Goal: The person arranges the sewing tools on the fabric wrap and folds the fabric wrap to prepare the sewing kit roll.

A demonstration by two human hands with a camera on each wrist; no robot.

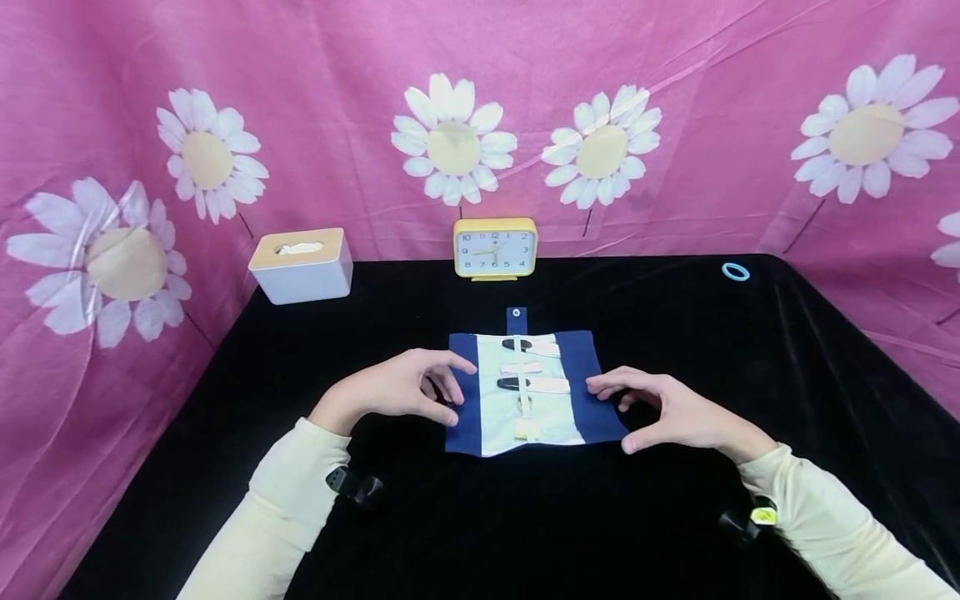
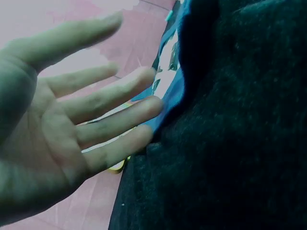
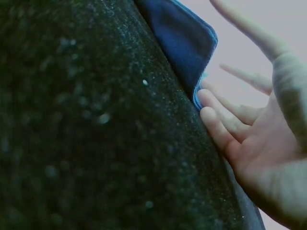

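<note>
An unfolded fabric roll pouch (image 1: 585,358) lies between my hands, navy at both sides and pale in the middle. Several small items, some black and pale pink, sit under a white elastic strip (image 1: 524,410) down its centre. At its far edge a navy tab (image 1: 516,323) with a snap sticks out. My left hand (image 1: 405,385) is at the left navy panel, fingers spread and gently bent, fingertips overlapping the panel in the head view. At the opposite edge, my right hand (image 1: 671,412) has its fingertips right by the cloth; a lifted navy corner (image 3: 192,38) shows in the right wrist view.
Behind the pouch stands a yellow clock (image 1: 495,248). A tissue box (image 1: 303,271) with a wooden top is at the back left, and a blue ring (image 1: 736,272) lies at the back right. Black cloth (image 1: 525,533) covers the table; a pink flowered curtain (image 1: 337,100) hangs behind.
</note>
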